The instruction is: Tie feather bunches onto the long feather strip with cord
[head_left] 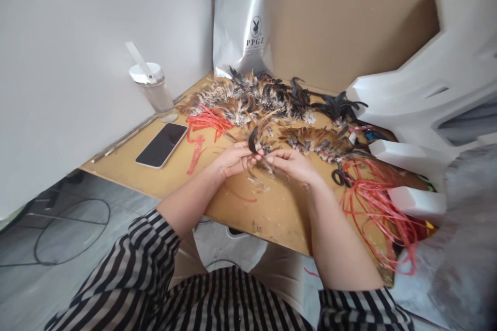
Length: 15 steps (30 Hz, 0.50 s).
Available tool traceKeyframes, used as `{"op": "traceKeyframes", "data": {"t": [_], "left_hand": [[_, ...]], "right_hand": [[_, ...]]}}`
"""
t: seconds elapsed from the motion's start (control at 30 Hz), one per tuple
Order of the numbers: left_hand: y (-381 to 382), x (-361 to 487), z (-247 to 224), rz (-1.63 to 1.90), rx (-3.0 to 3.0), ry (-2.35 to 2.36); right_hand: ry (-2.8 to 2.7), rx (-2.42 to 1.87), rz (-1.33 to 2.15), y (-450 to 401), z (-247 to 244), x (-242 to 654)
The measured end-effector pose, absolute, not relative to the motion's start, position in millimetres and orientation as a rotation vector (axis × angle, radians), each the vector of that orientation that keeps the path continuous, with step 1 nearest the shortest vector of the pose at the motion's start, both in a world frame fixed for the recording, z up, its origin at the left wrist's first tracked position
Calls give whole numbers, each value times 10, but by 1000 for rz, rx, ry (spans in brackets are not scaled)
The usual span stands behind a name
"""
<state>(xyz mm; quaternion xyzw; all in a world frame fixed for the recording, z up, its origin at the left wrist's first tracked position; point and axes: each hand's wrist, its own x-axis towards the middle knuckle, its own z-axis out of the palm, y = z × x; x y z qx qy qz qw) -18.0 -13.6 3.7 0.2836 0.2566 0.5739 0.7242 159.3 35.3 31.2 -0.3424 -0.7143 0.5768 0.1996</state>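
Over the middle of the table, my left hand (241,159) is closed on a small bunch of feathers (254,139), dark and curved with some brown ones. My right hand (289,164) meets it from the other side, thumb and forefinger pinched at the base of the bunch. Whatever lies between those right fingertips is too small to make out. Loose brown feathers (267,137) lie just behind the hands, and bits of fluff (256,183) are scattered below them. A long row of brown feathers (318,142) rests beyond my right hand.
A large feather pile (248,95) spans the table's back, before a silver bag (244,31). Left are red strips (207,120), a phone (162,145) and a lidded cup (153,88). Right are scissors (340,176), red ribbon strands (376,207) and white foam (411,88).
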Motion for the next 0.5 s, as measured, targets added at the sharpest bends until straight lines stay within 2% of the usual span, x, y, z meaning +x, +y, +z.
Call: {"op": "traceKeyframes", "data": {"t": [0.13,0.27,0.37,0.5], "left_hand": [[-153,-188,28,1243,617,554],[-145,-192,23,1240,613,626],[-109,-196,9,1296,592,664],[-77,-183,-10,1319,599,732]], "right_hand": [[-1977,-830,1902,319,280,1578],[-1938,-742,2019,299,250,1561],[-1855,-698,1958,280,265,1543],[-1617,-766,1638,282,289,1495]]}}
